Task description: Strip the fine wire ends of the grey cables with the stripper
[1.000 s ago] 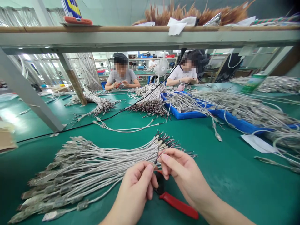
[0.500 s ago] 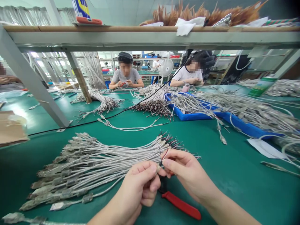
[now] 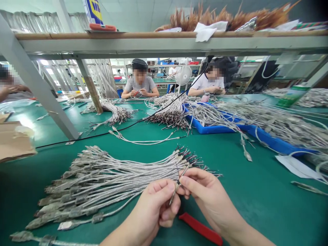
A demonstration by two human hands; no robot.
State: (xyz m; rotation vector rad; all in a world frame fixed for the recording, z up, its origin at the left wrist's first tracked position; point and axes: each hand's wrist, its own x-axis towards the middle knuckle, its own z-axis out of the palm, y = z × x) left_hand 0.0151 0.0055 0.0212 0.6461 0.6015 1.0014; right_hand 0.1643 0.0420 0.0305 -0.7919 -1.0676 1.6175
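Note:
My left hand (image 3: 161, 201) pinches a cable end (image 3: 176, 187) between thumb and fingers, near the front middle of the table. Close against it, my right hand (image 3: 202, 186) is closed on the thin wires (image 3: 183, 171) that stick up from this end. Dark and pale strands show above the fingertips. Just behind and left of my hands lies a wide bundle of grey-white cables (image 3: 123, 174), connectors to the left and stripped dark wire ends to the right. Under my hands a tool with a red handle (image 3: 201, 229) rests on the table, its head mostly hidden.
A metal shelf (image 3: 159, 44) spans above the green table (image 3: 256, 191). Blue trays (image 3: 212, 129) heaped with cables stand at the back right. A black cord (image 3: 102, 134) crosses the table. Co-workers sit opposite. A cardboard box (image 3: 16, 143) is at left.
The wires at my right fingertips now stand closer together and point up and right. More of the cable end shows below my left thumb. The whole view has shifted slightly.

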